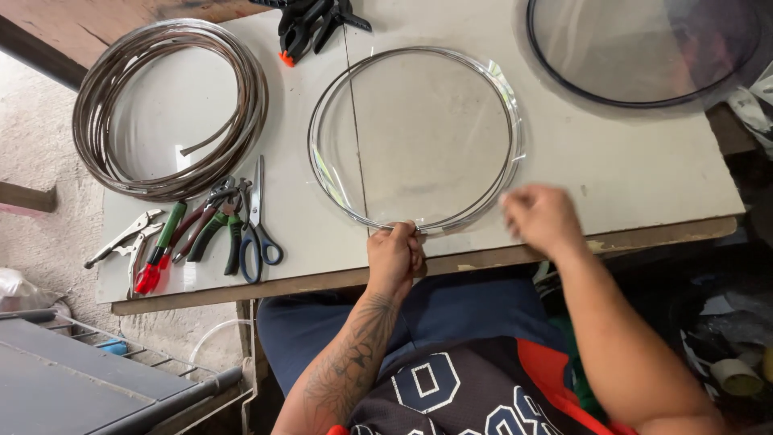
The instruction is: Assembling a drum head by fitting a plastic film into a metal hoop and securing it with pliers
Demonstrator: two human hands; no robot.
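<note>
Pinching the near edge of the metal hoop (415,138) that lies flat on the pale tabletop (628,173), the left hand (394,254) is clenched on the thin rim and should hold it firm, so the clear plastic disc (427,133) inside stays seated. To the left lie a coil of brown wire (165,113), some pliers (173,234) and blue-handled scissors (258,225), all hard metal. The right hand (541,219) is blurred; it seems loose and empty just beside the hoop.

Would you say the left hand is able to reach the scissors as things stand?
Probably yes: the left hand pinches the clear ring at the table's near edge, and bare tabletop separates it from the scissors.
</note>
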